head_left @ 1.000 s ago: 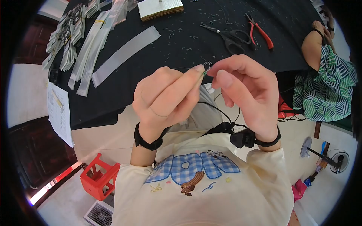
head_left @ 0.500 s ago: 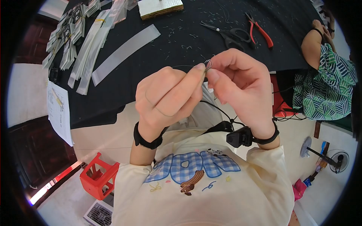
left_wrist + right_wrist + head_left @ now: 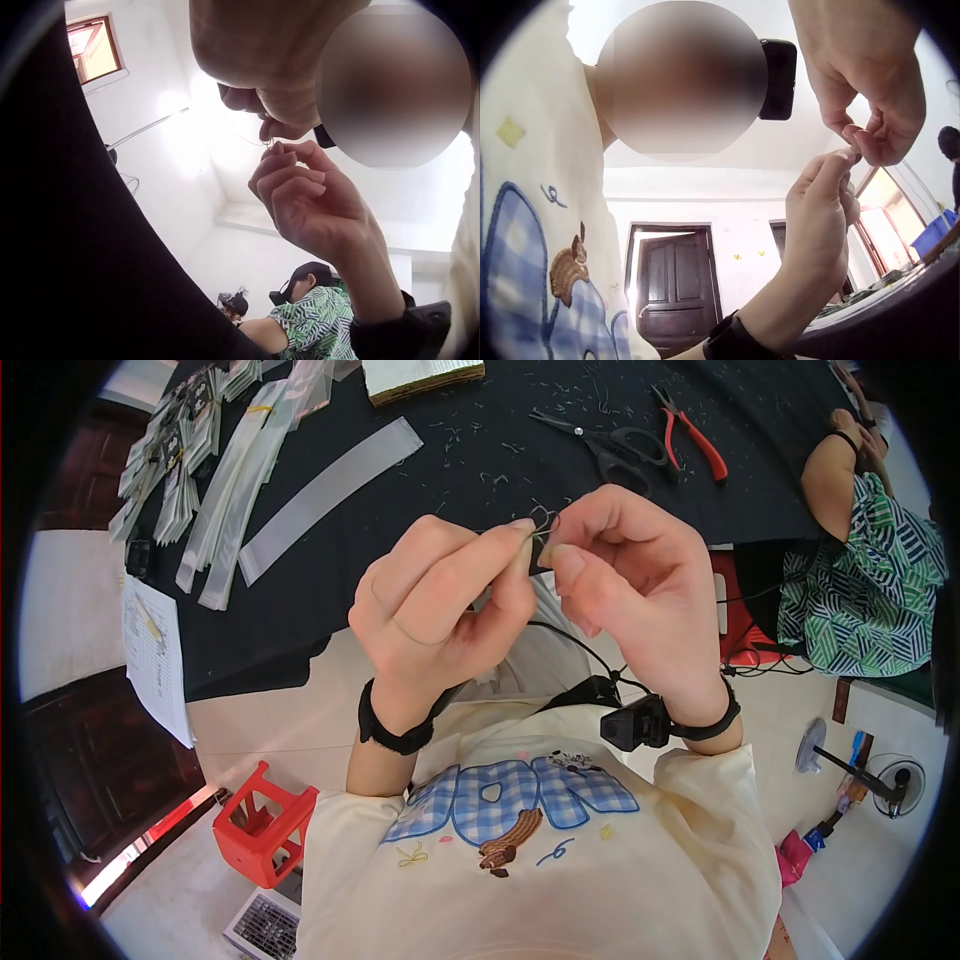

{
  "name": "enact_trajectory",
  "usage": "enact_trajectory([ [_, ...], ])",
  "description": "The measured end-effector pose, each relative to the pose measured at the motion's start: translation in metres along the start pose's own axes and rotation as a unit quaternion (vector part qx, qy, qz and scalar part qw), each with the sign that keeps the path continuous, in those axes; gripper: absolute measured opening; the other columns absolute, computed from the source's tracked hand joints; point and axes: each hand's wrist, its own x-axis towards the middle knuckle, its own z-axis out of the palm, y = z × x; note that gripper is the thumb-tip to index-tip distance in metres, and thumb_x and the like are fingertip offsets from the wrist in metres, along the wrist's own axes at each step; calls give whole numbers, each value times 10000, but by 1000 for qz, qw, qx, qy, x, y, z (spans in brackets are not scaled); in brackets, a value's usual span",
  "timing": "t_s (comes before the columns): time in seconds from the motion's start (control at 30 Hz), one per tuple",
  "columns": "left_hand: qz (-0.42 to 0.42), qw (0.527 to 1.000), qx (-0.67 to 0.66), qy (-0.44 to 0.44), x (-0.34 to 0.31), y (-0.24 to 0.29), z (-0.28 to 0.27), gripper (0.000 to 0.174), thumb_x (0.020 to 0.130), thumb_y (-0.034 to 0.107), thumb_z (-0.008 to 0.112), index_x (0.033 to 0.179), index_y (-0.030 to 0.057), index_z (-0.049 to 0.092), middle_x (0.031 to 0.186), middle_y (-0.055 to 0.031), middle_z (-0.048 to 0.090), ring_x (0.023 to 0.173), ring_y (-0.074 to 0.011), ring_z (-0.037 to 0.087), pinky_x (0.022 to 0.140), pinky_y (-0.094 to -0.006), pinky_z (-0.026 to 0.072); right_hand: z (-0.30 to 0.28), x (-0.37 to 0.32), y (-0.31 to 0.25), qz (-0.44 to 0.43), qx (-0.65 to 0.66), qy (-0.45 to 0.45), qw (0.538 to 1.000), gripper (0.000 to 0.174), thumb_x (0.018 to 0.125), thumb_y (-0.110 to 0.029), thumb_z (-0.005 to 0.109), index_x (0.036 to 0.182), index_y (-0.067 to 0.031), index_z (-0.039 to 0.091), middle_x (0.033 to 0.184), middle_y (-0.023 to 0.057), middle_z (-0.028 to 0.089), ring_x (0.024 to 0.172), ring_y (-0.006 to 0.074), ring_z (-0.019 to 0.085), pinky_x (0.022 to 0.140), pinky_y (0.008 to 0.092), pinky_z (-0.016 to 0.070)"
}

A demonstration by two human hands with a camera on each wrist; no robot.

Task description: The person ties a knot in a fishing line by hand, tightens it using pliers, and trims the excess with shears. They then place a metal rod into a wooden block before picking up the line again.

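Above the near edge of the black-covered table, my left hand (image 3: 440,590) pinches a thin looped wire (image 3: 543,517) between thumb and forefinger. The loops stick up past the fingertips. Fine lines cross the backs of the left fingers. My right hand (image 3: 635,580) is just to the right, thumb and forefinger brought together at the wire's lower right side, the other fingers curled behind. In the left wrist view, a bit of wire (image 3: 268,142) shows between the two sets of fingertips. The right wrist view has the fingertips meeting, with the wire hidden.
Black scissors (image 3: 610,450) and red-handled pliers (image 3: 690,435) lie beyond my right hand, amid scattered wire clippings. Clear plastic strips (image 3: 330,495), bundled cards (image 3: 185,450) and a cardboard block (image 3: 420,378) lie to the left and back. Another person (image 3: 865,580) sits at the right.
My right thumb and forefinger, apart a second ago, have come together at the wire. The left hand has shifted slightly left and its lower fingers have spread; the wire loops now stand wider.
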Motion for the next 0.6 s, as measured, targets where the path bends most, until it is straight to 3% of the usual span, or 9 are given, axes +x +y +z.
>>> enact_trajectory([
  [0.03,-7,1000,-2,-4,0,0,-1,286,592,-111,656,835,38,639,624,-33,550,461,-119,499,386,-200,387,-2,-1,-1,14,14,-15,1000,60,812,-15,571,857,17,546,778,-1,566,697,30,549,607,175,452],
  [0.27,-32,999,-15,7,1,0,-2,283,604,-120,646,838,39,641,626,-42,558,457,-104,496,387,-189,379,-1,-3,2,9,19,-10,1000,85,831,-26,577,895,27,558,805,6,572,712,30,543,616,171,443],
  [0.33,-16,1000,-18,14,0,-1,-1,290,594,-126,644,837,33,640,624,-40,554,460,-112,500,387,-196,383,7,-1,1,2,24,44,999,115,822,-39,569,906,39,581,706,25,561,515,39,453,462,181,353],
  [0.6,42,999,4,5,-1,-4,0,324,572,-138,638,857,14,643,621,-34,531,468,-131,509,386,-212,390,7,0,0,1,-35,44,998,112,821,-41,598,912,25,599,717,16,578,522,24,451,457,170,342],
])
